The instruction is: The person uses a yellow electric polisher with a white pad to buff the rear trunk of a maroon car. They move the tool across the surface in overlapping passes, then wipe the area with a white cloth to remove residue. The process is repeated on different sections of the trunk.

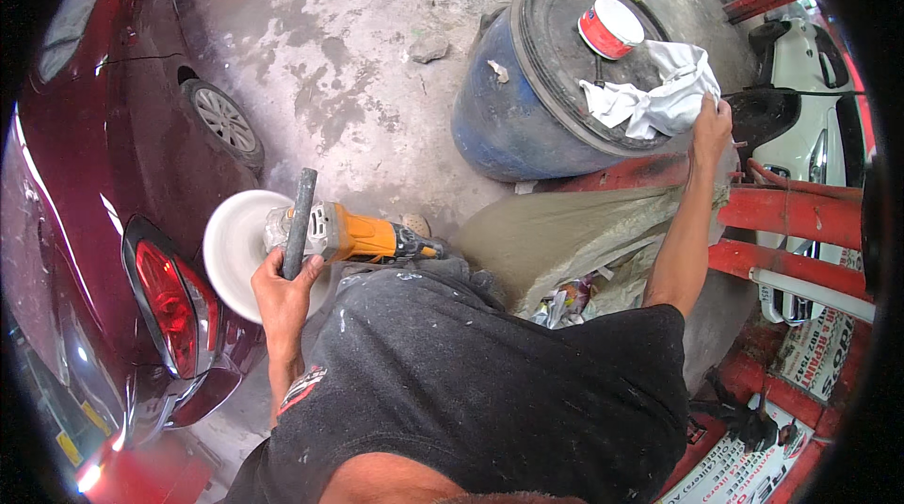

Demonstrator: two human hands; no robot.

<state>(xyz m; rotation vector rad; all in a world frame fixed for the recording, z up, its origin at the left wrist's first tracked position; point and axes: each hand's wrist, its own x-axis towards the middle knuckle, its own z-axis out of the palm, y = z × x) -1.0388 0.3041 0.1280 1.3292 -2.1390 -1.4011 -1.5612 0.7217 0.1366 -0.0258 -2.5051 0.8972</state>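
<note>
My left hand [284,295] is closed around the dark side handle [300,219] of an orange power polisher [365,234]. The polisher lies crosswise in front of my body, its round white pad [231,235] toward the maroon car [155,141]. My right hand [712,130] reaches out to the far right and grips the edge of a white cloth [680,89]. Part of that cloth rests on the dark lid of a blue drum [494,113]. Close by on the lid stands a red and white tin [610,27].
The car's red tail light [169,306] is near the pad. Right of me, a pale sack [527,240] holds crumpled waste beside red metal bars [782,212]. A white car [815,141] stands beyond them. A stone [429,49] lies on the stained concrete floor.
</note>
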